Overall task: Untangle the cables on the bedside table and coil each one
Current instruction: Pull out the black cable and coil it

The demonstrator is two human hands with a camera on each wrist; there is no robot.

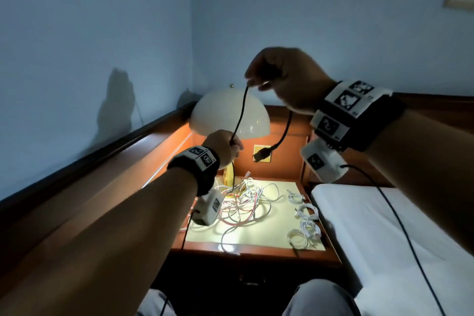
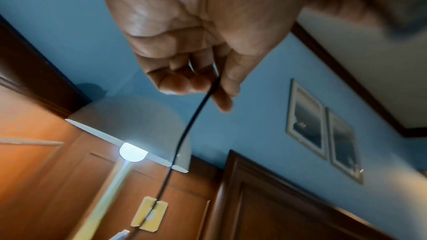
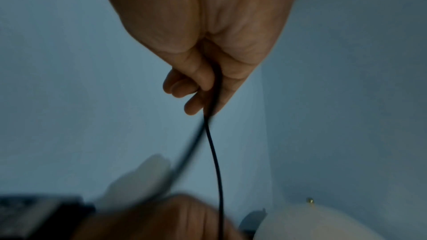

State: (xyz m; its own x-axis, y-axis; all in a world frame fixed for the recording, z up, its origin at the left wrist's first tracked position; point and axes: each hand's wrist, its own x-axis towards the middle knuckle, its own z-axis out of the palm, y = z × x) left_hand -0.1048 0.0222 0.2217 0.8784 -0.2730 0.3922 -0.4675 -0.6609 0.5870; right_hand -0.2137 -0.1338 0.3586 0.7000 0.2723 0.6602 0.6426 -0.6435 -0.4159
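R hand [image 1: 284, 77] is pinching a black cable [image 1: 239, 113] up high, w/ its plug end [image 1: 261, 156] dangling below. L hand [image 1: 223, 147] is gripping the same cable lower down, above the bench [image 1: 256, 249]. Tangled white/red cables [image 1: 243, 200] are lying mid-bench by the lamp [image 1: 229, 114]; coiled white cables [image 1: 305, 220] are sitting along its R edge.

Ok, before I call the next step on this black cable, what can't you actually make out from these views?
- Head view: black cable drops into the tangle; its far end is hidden among white loops.
- Head view: coiled white cables are too small to count.
- Right wrist view: right hand closes over the cable; motion blur smears the second strand.
- Left wrist view: left hand fingers cover the grip point.
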